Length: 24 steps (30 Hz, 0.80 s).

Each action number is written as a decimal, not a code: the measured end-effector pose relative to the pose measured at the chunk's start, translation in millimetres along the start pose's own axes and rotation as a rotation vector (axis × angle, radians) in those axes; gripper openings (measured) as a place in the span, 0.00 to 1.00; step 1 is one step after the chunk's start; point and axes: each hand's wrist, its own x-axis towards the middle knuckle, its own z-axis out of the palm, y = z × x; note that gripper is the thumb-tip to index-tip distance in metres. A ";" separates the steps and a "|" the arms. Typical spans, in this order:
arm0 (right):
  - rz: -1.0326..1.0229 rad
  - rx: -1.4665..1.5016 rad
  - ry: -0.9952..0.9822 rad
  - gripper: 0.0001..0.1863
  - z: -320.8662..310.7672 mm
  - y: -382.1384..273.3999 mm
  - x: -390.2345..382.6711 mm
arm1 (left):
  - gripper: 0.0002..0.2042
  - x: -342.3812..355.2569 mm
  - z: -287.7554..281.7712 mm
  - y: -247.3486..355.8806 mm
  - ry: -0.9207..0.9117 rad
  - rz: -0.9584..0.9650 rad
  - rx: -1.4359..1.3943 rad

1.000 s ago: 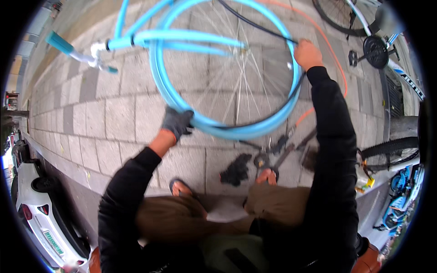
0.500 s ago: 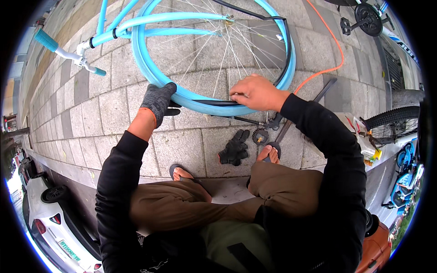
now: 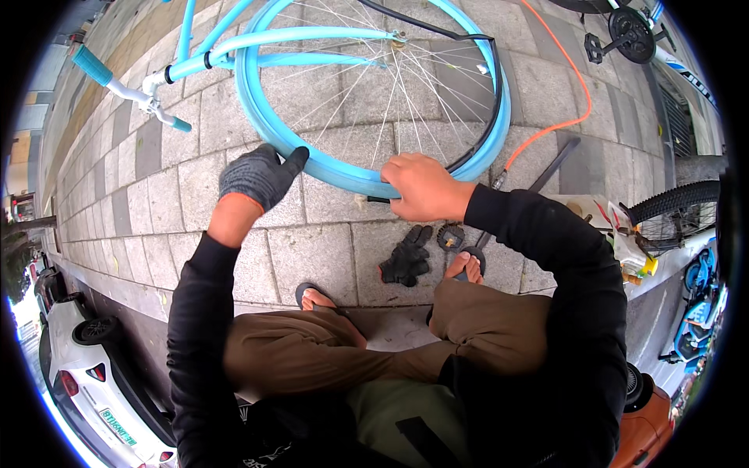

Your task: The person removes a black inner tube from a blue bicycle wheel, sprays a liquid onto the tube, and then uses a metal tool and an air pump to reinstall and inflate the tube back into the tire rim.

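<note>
Down onto the near edge of the tyre my right hand has shifted, and the strip of tube between my hands half a second ago is out of sight. Clocked from the hub, the handlebar sits near nine. At seven, my gloved left hand touches the tyre, thumb apart; I can't tell whether its fingers grip. At six, my bare right fingers, pressed together, pinch the tyre. Tube shows along its inner side, three to five. Past four, a pale box has something red in or on it; my sleeve hides part.
</note>
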 end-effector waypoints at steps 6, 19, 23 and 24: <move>0.213 0.181 -0.165 0.18 -3.4 -11.8 24.8 | 0.24 -43.4 6.2 57.0 0.127 0.946 -0.030; 0.154 0.191 -0.257 0.21 -40.7 72.5 -22.4 | 0.18 -1.9 28.2 25.1 0.040 0.863 0.074; -0.026 0.061 -0.209 0.26 -29.9 55.9 -33.8 | 0.17 0.8 30.7 18.9 0.050 0.864 0.026; -0.057 -0.006 -0.176 0.25 -29.0 47.5 -34.4 | 0.17 2.0 26.6 18.7 0.041 0.853 0.029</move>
